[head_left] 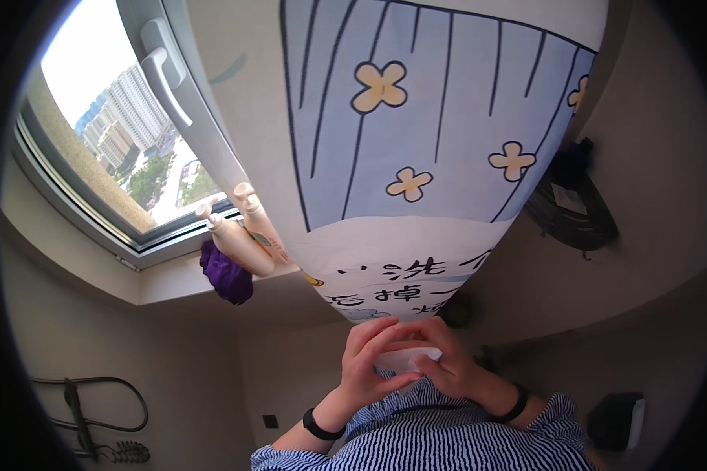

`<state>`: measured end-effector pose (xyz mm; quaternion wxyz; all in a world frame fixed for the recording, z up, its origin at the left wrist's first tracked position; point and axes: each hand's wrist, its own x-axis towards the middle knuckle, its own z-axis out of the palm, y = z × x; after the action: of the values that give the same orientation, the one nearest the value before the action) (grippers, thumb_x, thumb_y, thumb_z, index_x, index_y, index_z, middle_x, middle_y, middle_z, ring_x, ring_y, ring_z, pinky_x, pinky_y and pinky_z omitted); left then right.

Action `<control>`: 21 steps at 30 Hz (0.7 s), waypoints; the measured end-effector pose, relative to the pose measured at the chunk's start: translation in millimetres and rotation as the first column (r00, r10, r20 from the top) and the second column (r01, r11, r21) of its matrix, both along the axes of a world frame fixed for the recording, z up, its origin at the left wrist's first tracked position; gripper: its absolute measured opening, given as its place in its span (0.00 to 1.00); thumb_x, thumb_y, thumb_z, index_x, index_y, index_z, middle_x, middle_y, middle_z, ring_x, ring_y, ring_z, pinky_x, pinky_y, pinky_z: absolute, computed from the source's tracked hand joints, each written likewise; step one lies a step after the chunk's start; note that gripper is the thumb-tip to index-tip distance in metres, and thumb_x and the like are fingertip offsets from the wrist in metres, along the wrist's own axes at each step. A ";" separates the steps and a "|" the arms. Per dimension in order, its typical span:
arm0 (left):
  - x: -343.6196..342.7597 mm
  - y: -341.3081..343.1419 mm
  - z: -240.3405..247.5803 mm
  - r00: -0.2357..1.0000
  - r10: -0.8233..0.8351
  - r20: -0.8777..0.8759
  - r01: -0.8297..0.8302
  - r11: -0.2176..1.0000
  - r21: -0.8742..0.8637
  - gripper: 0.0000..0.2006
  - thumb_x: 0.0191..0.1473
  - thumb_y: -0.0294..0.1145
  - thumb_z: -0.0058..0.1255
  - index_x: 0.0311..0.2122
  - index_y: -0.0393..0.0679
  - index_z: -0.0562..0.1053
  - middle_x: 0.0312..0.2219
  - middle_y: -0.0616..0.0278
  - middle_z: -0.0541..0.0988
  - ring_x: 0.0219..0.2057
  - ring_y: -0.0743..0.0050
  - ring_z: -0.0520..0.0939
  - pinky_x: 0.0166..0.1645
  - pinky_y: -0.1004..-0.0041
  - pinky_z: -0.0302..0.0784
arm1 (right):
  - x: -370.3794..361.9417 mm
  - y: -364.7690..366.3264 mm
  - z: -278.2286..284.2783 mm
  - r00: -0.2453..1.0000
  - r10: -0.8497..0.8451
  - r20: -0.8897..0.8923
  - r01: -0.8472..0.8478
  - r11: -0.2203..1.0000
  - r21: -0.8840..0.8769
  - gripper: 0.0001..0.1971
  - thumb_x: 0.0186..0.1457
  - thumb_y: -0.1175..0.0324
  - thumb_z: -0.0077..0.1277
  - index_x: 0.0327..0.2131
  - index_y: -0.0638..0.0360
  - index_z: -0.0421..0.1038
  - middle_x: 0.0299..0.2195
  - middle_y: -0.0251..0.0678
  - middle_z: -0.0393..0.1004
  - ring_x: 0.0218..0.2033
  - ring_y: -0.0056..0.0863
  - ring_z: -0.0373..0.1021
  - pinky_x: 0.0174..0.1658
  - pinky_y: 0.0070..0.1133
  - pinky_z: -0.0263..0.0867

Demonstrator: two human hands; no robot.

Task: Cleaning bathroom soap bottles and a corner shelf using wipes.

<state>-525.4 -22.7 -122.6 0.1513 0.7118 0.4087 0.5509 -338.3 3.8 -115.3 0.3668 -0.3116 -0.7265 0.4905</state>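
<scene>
My left hand [367, 355] and my right hand [449, 363] are together in front of my striped top. Their fingers are bent around a small white, thin, folded piece [410, 360], held between them. Whether it is cloth or paper, or part of the curtain, I cannot tell. Just beyond my fingers hangs a long printed shower curtain [416, 133], pale blue and white with yellow flowers and dark lettering. Its lower end narrows toward my hands, which hide where it stops. A dark band circles each wrist.
On the left, a window [133, 141] with a white handle [165, 82] stands above a sill. Two pump bottles [247, 245] and a purple cloth [226, 272] are there. A black cord [78, 416] hangs lower left. A dark object [577, 216] is at the right wall, a black bin-like thing [613, 420] lower right.
</scene>
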 end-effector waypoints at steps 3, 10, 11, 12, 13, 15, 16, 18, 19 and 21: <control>30.9 1.2 -8.0 0.984 -0.050 0.173 0.091 0.966 -0.240 0.26 0.44 0.21 0.67 0.50 0.34 0.73 0.46 0.51 0.78 0.43 0.65 0.81 0.46 0.69 0.79 | 35.0 4.7 16.8 0.998 -0.055 -0.016 0.056 0.998 0.030 0.20 0.66 0.58 0.47 0.53 0.62 0.68 0.42 0.38 0.69 0.43 0.34 0.69 0.45 0.29 0.66; 123.9 29.6 4.7 0.876 -0.051 0.480 0.286 0.855 -0.432 0.07 0.54 0.15 0.55 0.38 0.33 0.77 0.33 0.61 0.81 0.35 0.78 0.79 0.41 0.79 0.74 | 125.0 9.2 28.4 0.982 -0.185 -0.022 0.183 0.980 -0.075 0.13 0.60 0.72 0.53 0.48 0.60 0.72 0.39 0.33 0.73 0.40 0.22 0.71 0.44 0.20 0.67; 135.2 34.7 5.7 0.876 -0.062 0.478 0.295 0.853 -0.430 0.07 0.54 0.15 0.55 0.38 0.33 0.77 0.33 0.61 0.81 0.35 0.78 0.79 0.41 0.79 0.74 | 142.9 8.3 20.2 0.968 -0.249 -0.004 0.246 0.958 -0.150 0.13 0.59 0.74 0.54 0.49 0.61 0.72 0.39 0.32 0.74 0.40 0.20 0.72 0.44 0.19 0.68; 146.2 40.0 6.5 0.889 -0.052 0.456 0.291 0.832 -0.472 0.07 0.55 0.16 0.55 0.39 0.34 0.77 0.33 0.61 0.80 0.35 0.78 0.79 0.41 0.79 0.75 | 158.7 7.7 15.0 0.951 -0.308 0.018 0.305 0.926 -0.222 0.14 0.58 0.76 0.55 0.49 0.62 0.72 0.39 0.31 0.75 0.40 0.19 0.72 0.45 0.19 0.68; 156.7 45.5 7.4 0.901 -0.042 0.432 0.284 0.810 -0.514 0.07 0.55 0.17 0.54 0.40 0.34 0.77 0.33 0.62 0.80 0.36 0.77 0.79 0.42 0.78 0.75 | 171.8 7.9 12.3 0.949 -0.316 0.016 0.311 0.924 -0.221 0.14 0.58 0.76 0.55 0.49 0.62 0.72 0.39 0.31 0.75 0.40 0.19 0.72 0.45 0.19 0.68; 181.3 55.6 7.1 0.895 -0.073 0.441 0.316 0.801 -0.508 0.07 0.56 0.19 0.54 0.41 0.34 0.77 0.33 0.61 0.80 0.35 0.77 0.79 0.41 0.78 0.75 | 193.7 11.3 14.7 0.891 -0.430 -0.144 0.388 0.887 -0.251 0.15 0.57 0.77 0.53 0.49 0.62 0.73 0.37 0.35 0.77 0.37 0.19 0.74 0.42 0.18 0.70; 193.5 60.6 8.6 0.889 -0.097 0.449 0.340 0.795 -0.503 0.07 0.57 0.20 0.53 0.42 0.35 0.77 0.33 0.61 0.80 0.35 0.77 0.79 0.41 0.79 0.75 | 203.2 13.1 21.6 0.878 -0.464 -0.117 0.434 0.875 -0.216 0.15 0.57 0.78 0.52 0.49 0.63 0.73 0.38 0.34 0.78 0.37 0.20 0.74 0.41 0.18 0.70; 220.1 71.9 18.5 0.896 -0.119 0.427 0.330 0.821 -0.465 0.09 0.57 0.21 0.53 0.43 0.35 0.77 0.34 0.60 0.79 0.35 0.76 0.80 0.40 0.78 0.75 | 224.0 16.6 28.0 0.855 -0.503 -0.128 0.481 0.861 -0.168 0.15 0.57 0.78 0.52 0.48 0.63 0.74 0.37 0.34 0.78 0.37 0.20 0.74 0.41 0.18 0.70; 229.4 77.7 24.7 0.905 -0.134 0.403 0.315 0.849 -0.425 0.10 0.58 0.21 0.52 0.45 0.36 0.76 0.35 0.59 0.79 0.35 0.76 0.80 0.40 0.78 0.75 | 231.7 19.4 32.1 0.834 -0.533 -0.144 0.521 0.846 -0.118 0.14 0.57 0.78 0.51 0.48 0.63 0.74 0.37 0.35 0.78 0.37 0.20 0.74 0.40 0.18 0.70; 238.4 90.1 37.0 0.920 -0.144 0.365 0.301 0.857 -0.419 0.14 0.57 0.22 0.53 0.49 0.38 0.75 0.41 0.55 0.79 0.39 0.69 0.81 0.43 0.74 0.76 | 242.0 26.7 55.4 0.817 -0.563 -0.129 0.558 0.827 -0.074 0.15 0.54 0.82 0.51 0.46 0.62 0.76 0.36 0.36 0.78 0.37 0.23 0.74 0.40 0.18 0.70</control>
<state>-287.0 67.4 -85.6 0.4461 0.5977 0.4128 0.5228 -96.3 30.5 -60.0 0.5413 -0.4809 -0.5661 0.3941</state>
